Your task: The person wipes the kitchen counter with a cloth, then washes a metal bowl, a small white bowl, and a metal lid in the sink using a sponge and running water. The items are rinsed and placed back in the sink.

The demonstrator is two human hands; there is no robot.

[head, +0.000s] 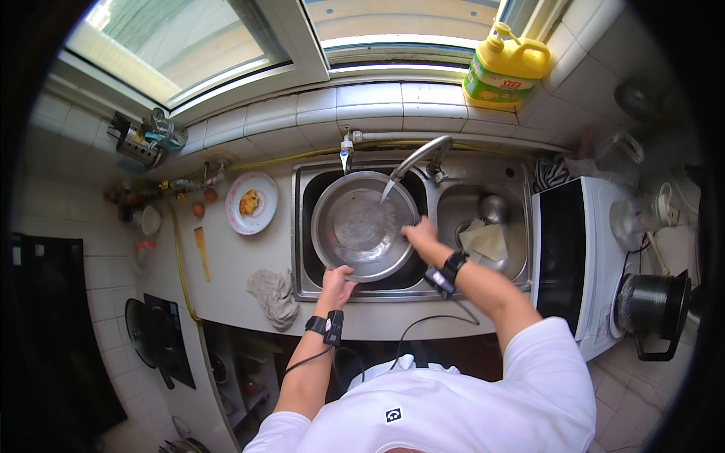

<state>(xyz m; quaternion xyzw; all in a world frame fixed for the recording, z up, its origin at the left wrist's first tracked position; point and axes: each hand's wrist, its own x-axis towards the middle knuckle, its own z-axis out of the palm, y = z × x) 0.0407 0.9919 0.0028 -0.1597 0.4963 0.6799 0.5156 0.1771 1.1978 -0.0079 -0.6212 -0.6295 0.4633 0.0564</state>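
Note:
A round stainless steel basin [362, 226] sits over the left bowl of a double steel sink [298, 238]. Water runs into it from a curved faucet [422, 152], and clear water covers its bottom. My left hand [338, 285] grips the basin's near rim, thumb on top. At the right rim is my right hand [423, 236], blurred, with its fingertips reaching over the edge. Something dark shows beside those fingers; whether it is a held thing or the sink behind is unclear.
Left of the sink are a plate with food [251, 204], a wooden spatula [202, 253], eggs [198, 209] and a crumpled rag [274, 298]. The right bowl holds a pale cloth or paper [484, 240] and a metal ladle or bowl [493, 208]. A white microwave [600, 243] borders the right; a yellow jug [504, 71] stands on the sill.

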